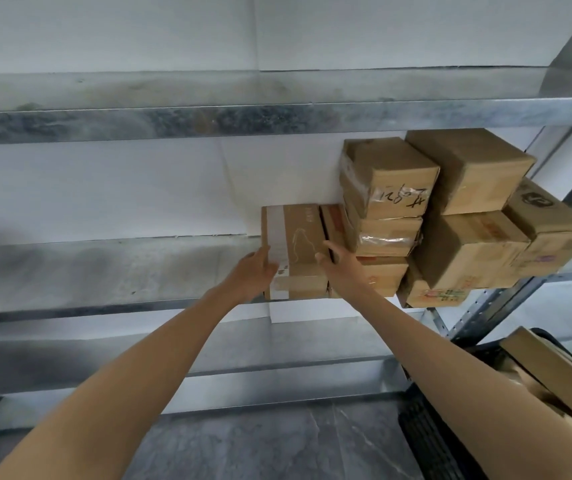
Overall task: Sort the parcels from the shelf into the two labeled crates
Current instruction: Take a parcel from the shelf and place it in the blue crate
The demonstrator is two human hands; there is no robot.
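Several tiers of a galvanised shelf [104, 271] fill the view. On the middle tier, toward the right end, stands a pile [468, 251] of brown cardboard parcels, stacked two and three high. Some are taped and one has handwriting on its face. Low at the right edge sits a black ribbed crate [426, 441] with cardboard already in it. Its label is not visible, and the second crate is out of view.

Item in hand: a flat box [298, 244] with a white tape strip, at the left end of the pile. It lies on the middle tier with its near end at the front lip. Its long axis runs front to back, pointing straight away from the person. On its right it touches the next parcel [378, 275].

Left hand [253, 275]: fingers fairly straight, laid against the box's free left flank. Right hand [341, 268]: thumb on the top face, fingers reaching into the seam between box and parcel. Neither hand is closed round the box. Whether the hands bear any of its weight cannot be told.

Assessment: the box lies dead ahead, between the hands, both about equally near. A straight pull along the long axis, toward the body, should free it. The right side is the tight one, and the stack resting on the next parcel may shift if that parcel is dragged.
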